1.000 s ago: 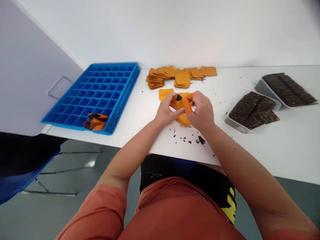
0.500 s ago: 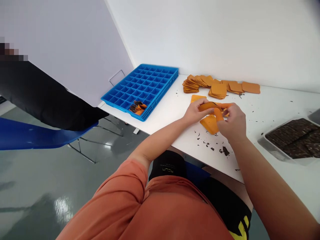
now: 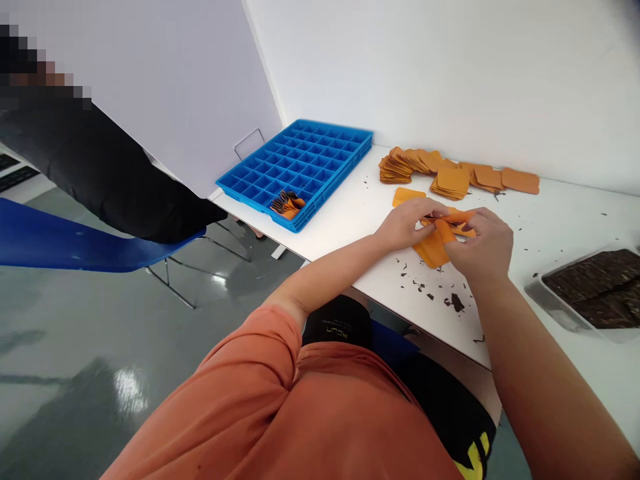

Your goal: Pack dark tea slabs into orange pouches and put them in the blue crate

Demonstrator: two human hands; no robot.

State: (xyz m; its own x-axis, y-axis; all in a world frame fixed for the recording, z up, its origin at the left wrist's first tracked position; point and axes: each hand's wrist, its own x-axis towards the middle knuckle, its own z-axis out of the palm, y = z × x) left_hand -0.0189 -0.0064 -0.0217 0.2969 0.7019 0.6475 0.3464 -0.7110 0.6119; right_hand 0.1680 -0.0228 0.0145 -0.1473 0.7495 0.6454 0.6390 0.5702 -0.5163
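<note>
**Fig. Closing a pouch, near to far.** Nearest, dark crumbs are lying on the white table. Just beyond them, I am bringing my left hand and right hand together on an orange pouch. The fingertips of both are pinching it just above the tabletop, and a dark edge is showing at its fold. A flat pouch is lying directly beneath.

I am judging this to be the folding-shut step. The next move is calling for a firm press along the flap without crushing the brittle filling.

At my right, a grey tray is holding dark sheets. Farther left, a blue tray is carrying filled pouches in one near compartment, its other cells showing nothing. Farthest, stacks of orange pouches are lining the wall.
</note>
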